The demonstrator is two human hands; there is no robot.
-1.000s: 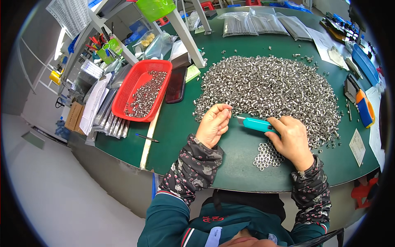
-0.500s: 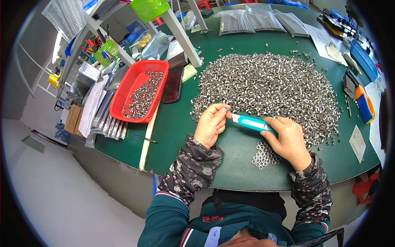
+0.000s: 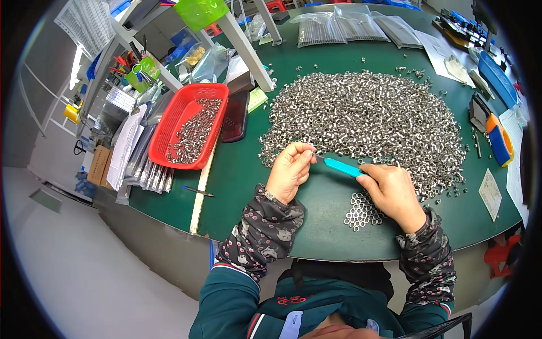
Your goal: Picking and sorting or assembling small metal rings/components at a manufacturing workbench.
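Note:
My right hand (image 3: 398, 195) grips a turquoise utility knife (image 3: 343, 167), whose blade points left toward my other hand. Thumb and forefinger of my left hand (image 3: 291, 172) are pinched around a small metal ring (image 3: 313, 152), mostly hidden by the fingertips. The blade tip is at or very close to those fingertips; whether it touches the ring I cannot tell. Beyond both hands spreads a large heap of short metal rings (image 3: 367, 113). A small flat group of rings (image 3: 361, 213), standing on end, lies beside my right hand on the green table (image 3: 322, 234).
To the left stands a red plastic basket (image 3: 164, 127) partly filled with metal pieces. A dark phone (image 3: 235, 117) and a pen (image 3: 197, 191) lie near it. Bagged tubes (image 3: 322, 31) are at the back. At the right are an orange-and-blue tool (image 3: 500, 141) and a paper tag (image 3: 490, 194).
The knife has been rolled in my right hand, so its narrow edge now faces up and the blade shows thinner. My left hand stays in nearly the same place.

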